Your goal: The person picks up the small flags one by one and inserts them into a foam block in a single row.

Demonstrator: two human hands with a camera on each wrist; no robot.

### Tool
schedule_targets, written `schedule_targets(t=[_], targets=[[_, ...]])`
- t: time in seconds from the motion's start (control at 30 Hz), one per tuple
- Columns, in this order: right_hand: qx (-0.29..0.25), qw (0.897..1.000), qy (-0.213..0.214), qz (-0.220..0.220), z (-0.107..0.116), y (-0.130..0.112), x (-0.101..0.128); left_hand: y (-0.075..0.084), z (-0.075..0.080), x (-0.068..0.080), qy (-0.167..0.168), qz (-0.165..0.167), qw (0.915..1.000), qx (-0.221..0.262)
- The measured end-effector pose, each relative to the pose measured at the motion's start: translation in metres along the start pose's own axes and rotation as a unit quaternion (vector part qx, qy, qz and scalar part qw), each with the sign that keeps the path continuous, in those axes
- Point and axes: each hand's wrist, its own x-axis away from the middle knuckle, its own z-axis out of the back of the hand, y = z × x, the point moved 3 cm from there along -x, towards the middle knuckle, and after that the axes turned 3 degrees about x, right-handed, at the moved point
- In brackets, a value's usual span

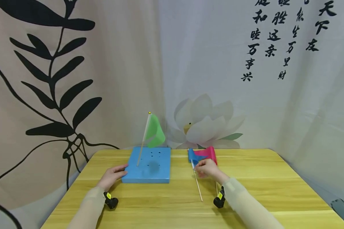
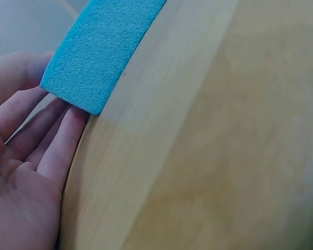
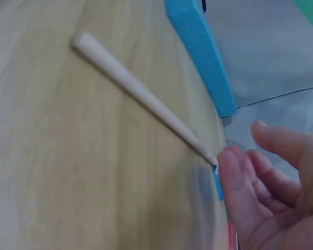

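On the table lies a blue foam block [image 1: 160, 171] with small holes in its top. A green flag [image 1: 155, 132] on a thin stick stands in it, leaning slightly right. My left hand [image 1: 112, 177] touches the block's left side with fairly straight fingers, also seen beside the foam edge [image 2: 101, 57] in the left wrist view. Over a blue flag [image 1: 191, 156] hovers my right hand [image 1: 209, 169]. In the right wrist view its thumb and fingers are apart, close to the flag's wooden stick [image 3: 141, 94]. A pink flag [image 1: 209, 153] lies beside it, partly hidden by that hand.
The wooden table [image 1: 172, 206] has rounded far corners. Behind it hangs a pale curtain [image 1: 126, 79] printed with dark leaves, a lotus and writing. The green flag rises above the block in front of the curtain.
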Motion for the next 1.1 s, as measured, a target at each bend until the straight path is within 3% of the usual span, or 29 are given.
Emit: schedule_targets(t=[0.2,0.83,1.1], targets=[[0.026,0.999,-0.014,-0.023,-0.006,0.011,0.001,-0.002,-0.001,-0.001,0.001,-0.002,1.0000,-0.003],[0.153,0.987,0.046,-0.023,-0.015,0.011,-0.007,0.000,0.000,-0.001,-0.001,0.002,1.0000,-0.002],[0.136,0.989,0.051,-0.039,-0.009,0.009,-0.006,0.001,0.000,-0.001,0.002,0.005,1.0000,0.003]])
